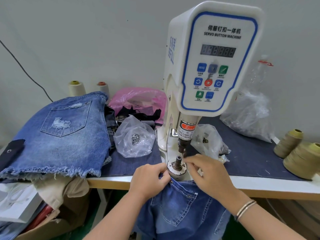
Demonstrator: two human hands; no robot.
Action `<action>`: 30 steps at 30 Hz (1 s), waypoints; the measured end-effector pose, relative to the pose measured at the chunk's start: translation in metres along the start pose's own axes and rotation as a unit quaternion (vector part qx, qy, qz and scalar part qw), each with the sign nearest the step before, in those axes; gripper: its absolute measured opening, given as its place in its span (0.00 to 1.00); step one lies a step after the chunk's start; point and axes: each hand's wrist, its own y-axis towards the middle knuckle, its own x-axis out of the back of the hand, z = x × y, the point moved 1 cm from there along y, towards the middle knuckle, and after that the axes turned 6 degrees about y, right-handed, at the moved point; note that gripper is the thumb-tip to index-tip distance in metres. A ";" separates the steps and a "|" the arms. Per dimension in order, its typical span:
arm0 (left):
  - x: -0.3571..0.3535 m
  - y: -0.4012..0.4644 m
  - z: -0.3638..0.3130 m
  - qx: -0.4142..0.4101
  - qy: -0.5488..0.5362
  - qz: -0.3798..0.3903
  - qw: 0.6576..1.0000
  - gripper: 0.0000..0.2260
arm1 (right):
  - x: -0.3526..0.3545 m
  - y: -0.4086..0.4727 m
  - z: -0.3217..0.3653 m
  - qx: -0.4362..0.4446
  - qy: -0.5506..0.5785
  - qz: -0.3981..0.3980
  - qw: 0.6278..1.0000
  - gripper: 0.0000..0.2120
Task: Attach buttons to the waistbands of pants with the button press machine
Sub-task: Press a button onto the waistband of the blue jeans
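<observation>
The white servo button machine [213, 58] stands at the table's middle, its dark punch [182, 146] above the round lower die [177, 166]. Blue denim shorts [180, 208] hang over the table's front edge below the die. My left hand [149, 179] grips the waistband just left of the die. My right hand [207, 172] has its fingertips pinched together beside the die post; what they hold is too small to tell. A clear bag of metal buttons [135, 137] lies left of the machine.
A pile of frayed denim shorts [58, 134] fills the table's left. A pink bag [138, 99] and a second clear bag [207, 139] flank the machine. Thread cones [301, 158] stand at the right, two more [77, 88] by the wall. Cardboard boxes [43, 220] sit below left.
</observation>
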 end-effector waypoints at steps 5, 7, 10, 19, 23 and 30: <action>0.026 0.006 -0.007 0.023 -0.283 -0.015 0.959 0.19 | -0.001 -0.011 0.010 -0.032 0.056 0.157 0.985 0.23; 0.041 0.010 -0.024 0.000 -0.341 -0.043 0.939 0.21 | -0.003 -0.006 0.017 -0.046 0.033 0.173 0.983 0.19; 0.063 0.016 -0.045 -0.026 -0.422 -0.064 0.904 0.16 | 0.004 0.008 0.026 -0.085 0.159 0.137 0.974 0.08; 0.082 -0.008 0.018 -0.034 -0.450 0.187 0.873 0.18 | 0.037 0.018 0.043 -0.258 0.665 -0.148 0.685 0.08; 0.076 -0.028 -0.001 -0.051 -0.411 0.260 0.872 0.27 | 0.064 0.045 0.057 -0.249 0.645 -0.283 0.665 0.27; 0.099 -0.020 -0.040 0.040 -0.567 0.061 0.821 0.06 | 0.081 0.029 0.027 -0.295 0.524 -0.302 0.739 0.24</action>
